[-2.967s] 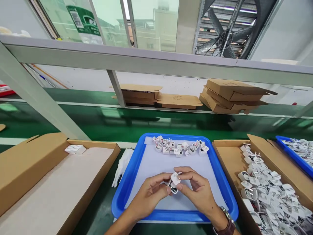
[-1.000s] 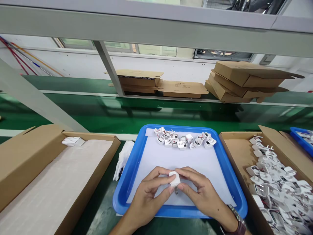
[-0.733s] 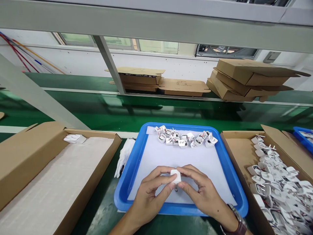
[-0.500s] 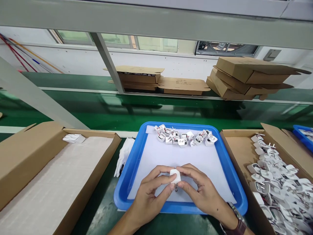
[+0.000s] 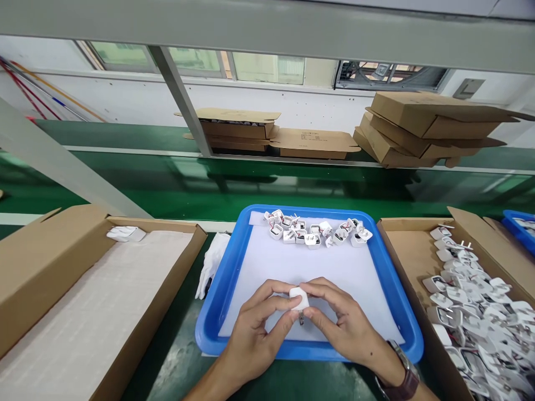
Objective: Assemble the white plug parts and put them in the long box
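Note:
Between my two hands is a small white plug adapter (image 5: pixel 298 298), its metal prongs pointing down toward me. My left hand (image 5: pixel 263 323) pinches its left side with thumb and fingers. From the other side, my right hand (image 5: pixel 338 314) grips it too, fingertips along its top right and thumb low by the prongs. Both hands are over the near half of a blue tray (image 5: pixel 240 262) lined with white sheet. Along the tray's far side lie several open white plug housings (image 5: pixel 312 240) with wires and inner parts showing.
At right, a cardboard box (image 5: pixel 407 262) holds many white plug parts (image 5: pixel 480 312). Another box (image 5: pixel 163 278) at left has a white liner and a small white packet (image 5: pixel 125 233). A white glove (image 5: pixel 213 262) lies beside the tray. Cardboard boxes (image 5: pixel 434 120) are stacked behind, past a metal post (image 5: pixel 179 100).
The hands hold the plug adapter in nearly the same grip and place. The camera view has shifted slightly, so the scene sits a little higher.

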Tool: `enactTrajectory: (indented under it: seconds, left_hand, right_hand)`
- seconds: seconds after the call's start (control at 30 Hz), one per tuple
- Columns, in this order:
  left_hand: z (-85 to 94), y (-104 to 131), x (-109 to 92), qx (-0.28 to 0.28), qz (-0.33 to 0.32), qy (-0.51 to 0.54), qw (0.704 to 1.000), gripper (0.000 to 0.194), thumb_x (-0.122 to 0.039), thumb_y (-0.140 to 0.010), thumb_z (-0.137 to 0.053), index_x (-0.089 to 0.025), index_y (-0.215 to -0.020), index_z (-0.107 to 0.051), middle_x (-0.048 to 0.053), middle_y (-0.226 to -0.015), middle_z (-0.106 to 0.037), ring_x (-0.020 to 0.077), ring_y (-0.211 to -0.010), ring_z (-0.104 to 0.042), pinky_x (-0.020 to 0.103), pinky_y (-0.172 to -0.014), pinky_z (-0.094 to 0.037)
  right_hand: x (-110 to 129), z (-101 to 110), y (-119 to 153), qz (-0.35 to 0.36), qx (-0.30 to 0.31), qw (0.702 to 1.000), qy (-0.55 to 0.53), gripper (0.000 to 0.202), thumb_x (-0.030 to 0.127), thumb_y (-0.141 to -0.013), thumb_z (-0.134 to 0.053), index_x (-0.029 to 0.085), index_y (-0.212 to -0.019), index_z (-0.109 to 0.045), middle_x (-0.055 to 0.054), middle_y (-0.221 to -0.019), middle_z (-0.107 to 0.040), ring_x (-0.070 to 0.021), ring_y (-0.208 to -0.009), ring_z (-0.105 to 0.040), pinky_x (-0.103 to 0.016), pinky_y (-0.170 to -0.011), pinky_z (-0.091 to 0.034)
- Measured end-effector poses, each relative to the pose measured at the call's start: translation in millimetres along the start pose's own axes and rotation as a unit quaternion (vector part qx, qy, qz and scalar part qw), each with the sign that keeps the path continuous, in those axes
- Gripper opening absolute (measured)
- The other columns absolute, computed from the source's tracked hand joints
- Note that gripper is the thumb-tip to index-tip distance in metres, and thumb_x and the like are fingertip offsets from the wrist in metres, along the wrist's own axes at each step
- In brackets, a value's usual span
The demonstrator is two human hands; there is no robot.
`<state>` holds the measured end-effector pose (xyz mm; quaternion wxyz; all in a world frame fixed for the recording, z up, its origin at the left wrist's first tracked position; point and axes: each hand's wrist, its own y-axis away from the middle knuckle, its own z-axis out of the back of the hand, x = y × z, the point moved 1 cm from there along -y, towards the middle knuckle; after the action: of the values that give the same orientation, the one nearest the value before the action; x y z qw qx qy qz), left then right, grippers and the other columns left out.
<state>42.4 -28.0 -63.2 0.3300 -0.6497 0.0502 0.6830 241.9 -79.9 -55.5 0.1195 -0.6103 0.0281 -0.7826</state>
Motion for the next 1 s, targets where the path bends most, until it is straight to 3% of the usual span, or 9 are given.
enactTrajectory:
  seconds: [0.2,0.33,0.5,0.6,0.77,1.0]
  left_hand:
    - [-5.9,1.3,-0.5,-0.001,-0.002,0.007,1.0,0.032,-0.009,-0.098,-0.063,-0.029,-0.12,-0.073,0.008,-0.112,-0.066,0.0202,-0.1,-0.071,0.035,-0.088,-0.059]
    - [-7.4,-2.2,0.1,0.001,0.018,0.028,0.999,0.032,-0.011,-0.098,-0.063,-0.031,-0.12,-0.074,0.007,-0.114,-0.066,0.0214,-0.107,-0.07,0.033,-0.09,-0.058]
    - [-7.6,-1.8,0.0,0.034,0.061,0.019,0.997,0.038,-0.016,-0.102,-0.056,-0.035,-0.133,-0.067,0.01,-0.137,-0.059,0.0254,-0.126,-0.063,0.038,-0.101,-0.057]
    - [-10.3,-0.1,1.8,0.026,0.059,-0.054,0.996,0.05,-0.016,-0.095,-0.066,-0.037,-0.141,-0.06,0.01,-0.148,-0.049,0.0266,-0.125,-0.063,0.038,-0.099,-0.059]
    - [-14.8,-2.0,6.2,-0.032,0.039,-0.119,0.992,0.047,-0.016,-0.085,-0.078,-0.032,-0.128,-0.066,0.005,-0.116,-0.062,0.0208,-0.096,-0.07,0.034,-0.083,-0.064]
    - [-15.5,-7.4,4.2,-0.053,0.027,-0.083,0.995,0.035,-0.02,-0.091,-0.072,-0.026,-0.125,-0.066,0.008,-0.116,-0.067,0.024,-0.105,-0.071,0.037,-0.088,-0.065]
  right_hand:
    - [0.7,1.0,1.5,-0.042,-0.013,0.999,-0.018,0.03,0.03,-0.101,-0.062,0.027,-0.131,-0.064,-0.007,-0.113,-0.068,-0.0208,-0.106,-0.066,-0.034,-0.091,-0.056]
    - [-4.0,-0.1,1.8,-0.107,-0.024,0.992,-0.058,0.046,0.037,-0.099,-0.065,0.028,-0.143,-0.055,-0.007,-0.121,-0.069,-0.0217,-0.115,-0.065,-0.039,-0.101,-0.055]
    - [-6.5,0.5,-1.7,-0.124,-0.046,0.986,-0.098,0.054,0.042,-0.096,-0.069,0.025,-0.145,-0.054,-0.007,-0.114,-0.068,-0.0208,-0.108,-0.067,-0.041,-0.101,-0.055]
    - [-7.3,0.9,-2.6,-0.142,-0.048,0.982,-0.111,0.053,0.046,-0.096,-0.068,0.025,-0.143,-0.055,-0.006,-0.111,-0.067,-0.0205,-0.104,-0.067,-0.041,-0.098,-0.056]
    - [-9.2,0.2,-2.9,-0.154,-0.029,0.978,-0.138,0.052,0.048,-0.095,-0.07,0.026,-0.141,-0.056,-0.005,-0.112,-0.067,-0.02,-0.1,-0.069,-0.039,-0.093,-0.057]
    - [-9.2,1.3,-4.6,-0.136,-0.041,0.984,-0.104,0.048,0.053,-0.098,-0.063,0.024,-0.136,-0.061,-0.007,-0.112,-0.071,-0.0214,-0.102,-0.069,-0.041,-0.096,-0.055]
